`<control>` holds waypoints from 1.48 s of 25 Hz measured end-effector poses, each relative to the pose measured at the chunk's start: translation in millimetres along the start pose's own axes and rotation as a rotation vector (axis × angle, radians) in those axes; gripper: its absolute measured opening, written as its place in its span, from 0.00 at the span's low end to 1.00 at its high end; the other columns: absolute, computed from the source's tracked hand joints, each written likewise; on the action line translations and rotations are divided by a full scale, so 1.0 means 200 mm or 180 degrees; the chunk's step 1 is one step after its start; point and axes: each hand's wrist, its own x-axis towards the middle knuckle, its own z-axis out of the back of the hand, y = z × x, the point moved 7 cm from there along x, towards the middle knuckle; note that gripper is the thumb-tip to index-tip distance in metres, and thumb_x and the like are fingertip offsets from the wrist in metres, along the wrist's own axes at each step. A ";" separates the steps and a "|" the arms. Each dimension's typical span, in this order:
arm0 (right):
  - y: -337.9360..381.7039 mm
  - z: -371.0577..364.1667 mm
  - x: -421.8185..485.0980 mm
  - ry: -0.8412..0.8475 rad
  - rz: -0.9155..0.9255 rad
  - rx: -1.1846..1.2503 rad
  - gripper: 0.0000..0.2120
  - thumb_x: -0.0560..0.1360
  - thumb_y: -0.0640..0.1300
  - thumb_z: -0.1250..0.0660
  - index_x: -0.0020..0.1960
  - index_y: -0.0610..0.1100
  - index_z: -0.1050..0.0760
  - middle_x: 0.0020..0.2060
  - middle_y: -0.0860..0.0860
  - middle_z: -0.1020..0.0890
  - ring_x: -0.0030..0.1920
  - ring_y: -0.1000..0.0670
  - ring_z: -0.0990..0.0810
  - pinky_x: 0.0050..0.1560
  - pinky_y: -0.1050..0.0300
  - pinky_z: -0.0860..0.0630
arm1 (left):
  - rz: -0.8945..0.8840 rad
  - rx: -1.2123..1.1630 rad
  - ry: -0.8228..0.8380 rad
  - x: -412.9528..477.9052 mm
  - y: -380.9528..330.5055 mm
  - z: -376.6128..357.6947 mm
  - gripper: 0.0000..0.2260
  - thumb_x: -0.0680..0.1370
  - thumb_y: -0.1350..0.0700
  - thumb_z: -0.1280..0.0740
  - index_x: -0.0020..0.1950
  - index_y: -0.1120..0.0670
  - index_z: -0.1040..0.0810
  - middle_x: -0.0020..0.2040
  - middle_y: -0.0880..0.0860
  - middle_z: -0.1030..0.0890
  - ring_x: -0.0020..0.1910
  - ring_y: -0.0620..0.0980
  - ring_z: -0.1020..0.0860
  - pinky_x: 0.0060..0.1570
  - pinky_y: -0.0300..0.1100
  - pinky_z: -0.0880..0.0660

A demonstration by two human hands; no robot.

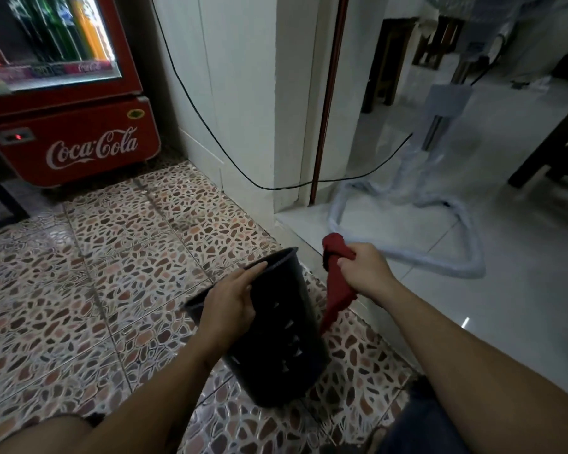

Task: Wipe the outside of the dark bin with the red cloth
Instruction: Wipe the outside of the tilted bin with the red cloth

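1. Pebble-patterned floor tiles [118, 257] spread out under and ahead of our hands, meeting a paler, glossy floor [505, 290] off to the side of our right hand.
2. We see our left hand [230, 303] clasped over the rim of the dark bin [282, 348], fingers reaching along the upper edge and thumb on the outer wall.
3. We note the dark bin is tilted, its open mouth turned away from us and toward the left, its base nearer our body; whether the base touches the tiles we cannot tell.
4. Rows of small slots show in the bin wall just below our left hand.
5. We hold the red cloth [336, 283] clenched in our right hand [364, 270], just beside the bin's right side.
6. One bunched end of the cloth sticks up above the fist; the longer end hangs down below it and reaches the bin's outer wall.
7. Well beyond our left hand stands a red Coca-Cola fridge [76, 136] with lit bottles behind its glass.
8. Ahead of both hands we see a white wall corner [253, 103], with a black cable [210, 132] sagging across it.
9. Beyond our right hand, a plastic-wrapped fan stand [440, 178] rests on the pale floor.
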 end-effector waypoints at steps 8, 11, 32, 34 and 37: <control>0.08 -0.53 -0.19 0.1280 0.0533 -0.0446 0.19 0.73 0.44 0.32 0.63 0.47 0.22 0.54 0.46 0.17 0.56 0.42 0.19 0.53 0.55 0.24 | 0.0671 -0.0670 0.0056 -0.13 0.16 -0.09 0.28 0.75 0.69 0.39 0.70 0.46 0.24 0.58 0.51 0.19 0.58 0.51 0.24 0.56 0.45 0.27; 0.04 -0.65 -0.20 0.1537 0.0553 -0.0812 0.25 0.72 0.59 0.33 0.64 0.49 0.21 0.62 0.46 0.23 0.64 0.44 0.25 0.66 0.49 0.29 | 0.0762 -0.0406 0.0139 -0.16 0.26 -0.09 0.26 0.76 0.67 0.38 0.72 0.49 0.26 0.60 0.52 0.20 0.59 0.52 0.24 0.57 0.41 0.32; -0.39 -0.74 -0.12 0.1164 -0.0673 -0.1044 0.28 0.82 0.61 0.60 0.81 0.58 0.57 0.82 0.49 0.53 0.81 0.44 0.54 0.77 0.36 0.56 | 0.0739 -0.0484 0.0381 -0.11 0.35 -0.26 0.26 0.80 0.59 0.46 0.79 0.48 0.37 0.78 0.51 0.32 0.76 0.51 0.35 0.76 0.50 0.39; -0.26 -0.81 -0.14 0.1176 -0.0354 -0.0917 0.27 0.83 0.56 0.57 0.82 0.57 0.55 0.82 0.49 0.53 0.81 0.45 0.55 0.78 0.39 0.58 | 0.0823 -0.0570 0.0338 -0.11 0.35 -0.25 0.25 0.81 0.63 0.44 0.78 0.49 0.35 0.77 0.50 0.32 0.76 0.49 0.34 0.76 0.44 0.42; 0.01 -0.88 -0.20 0.0929 0.0491 -0.0735 0.25 0.83 0.52 0.48 0.80 0.56 0.44 0.80 0.50 0.43 0.79 0.45 0.47 0.77 0.45 0.50 | 0.0841 -0.0777 0.0247 -0.09 0.34 -0.23 0.26 0.80 0.67 0.43 0.77 0.51 0.32 0.76 0.50 0.29 0.74 0.48 0.32 0.72 0.34 0.43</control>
